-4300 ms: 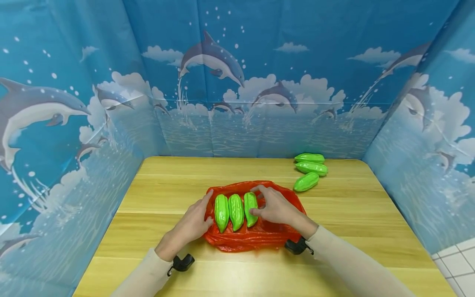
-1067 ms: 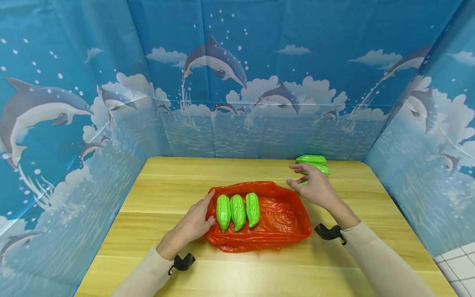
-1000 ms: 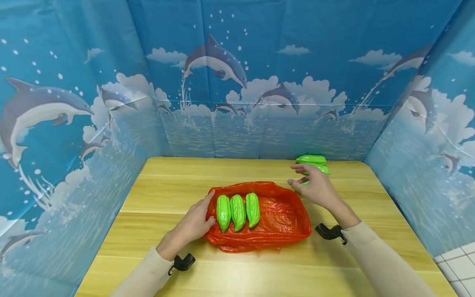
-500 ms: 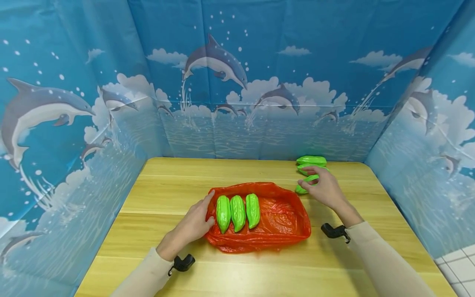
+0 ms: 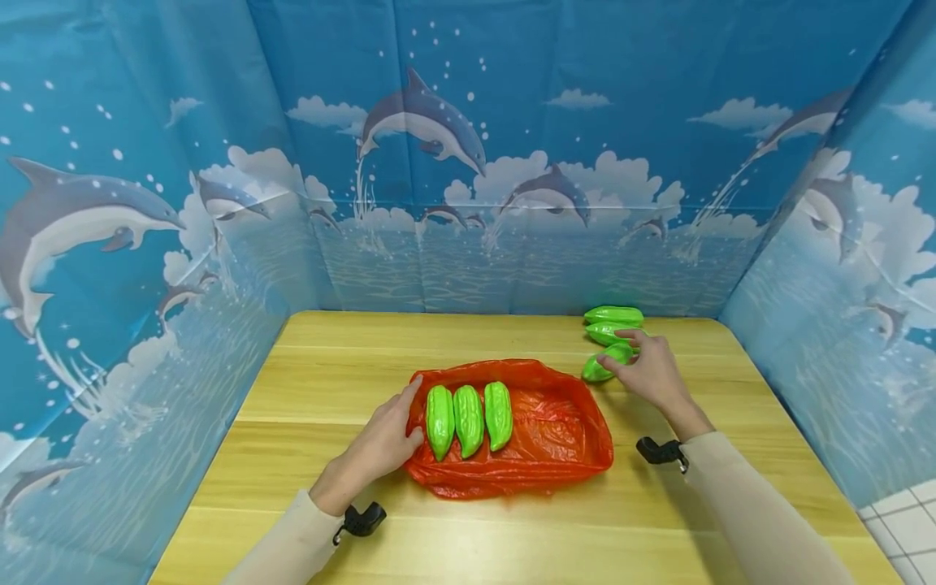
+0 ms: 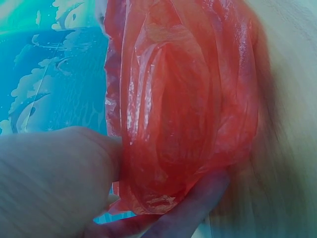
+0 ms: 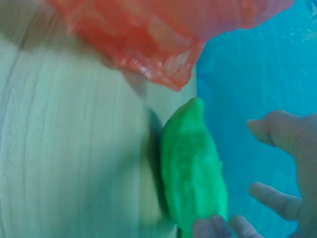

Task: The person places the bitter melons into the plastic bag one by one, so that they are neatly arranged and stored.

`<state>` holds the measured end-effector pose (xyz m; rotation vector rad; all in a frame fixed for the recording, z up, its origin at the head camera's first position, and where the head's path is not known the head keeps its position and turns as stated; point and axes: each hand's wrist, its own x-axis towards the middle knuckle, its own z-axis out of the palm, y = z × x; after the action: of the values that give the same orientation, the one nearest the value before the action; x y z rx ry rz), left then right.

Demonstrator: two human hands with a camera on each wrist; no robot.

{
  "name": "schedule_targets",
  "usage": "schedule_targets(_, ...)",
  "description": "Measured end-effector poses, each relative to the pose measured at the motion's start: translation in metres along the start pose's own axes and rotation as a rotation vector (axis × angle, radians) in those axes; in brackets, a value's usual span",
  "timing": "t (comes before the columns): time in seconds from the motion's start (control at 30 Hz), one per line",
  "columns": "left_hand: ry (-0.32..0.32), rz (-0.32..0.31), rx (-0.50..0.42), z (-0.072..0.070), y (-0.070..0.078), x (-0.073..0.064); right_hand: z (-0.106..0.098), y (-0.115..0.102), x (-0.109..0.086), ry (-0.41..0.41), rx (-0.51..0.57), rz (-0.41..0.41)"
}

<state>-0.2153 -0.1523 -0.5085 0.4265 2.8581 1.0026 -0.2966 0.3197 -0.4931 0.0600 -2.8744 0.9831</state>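
Three green, ridged bitter melons (image 5: 469,419) lie side by side in the left part of a red plastic bag (image 5: 556,422), whose mouth is spread wide. My left hand (image 5: 376,439) holds the bag's left end, thumb and fingers on either side of it; the left wrist view shows the crinkled red film (image 6: 183,109) between them. My right hand (image 5: 651,374) is over the right end of another bitter melon (image 5: 601,366), which lies on the table right of the bag. In the right wrist view its thumb and fingers are spread beside that melon (image 7: 190,168); a fingertip overlaps its lower end.
Two further bitter melons (image 5: 613,315) lie behind, by the back edge of the wooden table (image 5: 344,349). A blue dolphin-print curtain (image 5: 541,244) encloses the back and sides. A black wrist camera (image 5: 363,518) sits under the left wrist.
My right hand has left the third melon in the bag and moved back and right to the table melons, then shifted further right over the nearest one. My left hand stays put.
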Motion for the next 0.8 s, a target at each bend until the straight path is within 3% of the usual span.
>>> schedule_targets(0.8, 0.009, 0.007, -0.014, 0.001, -0.004, -0.004, 0.018, 0.023, 0.002, -0.003, 0.052, 0.151)
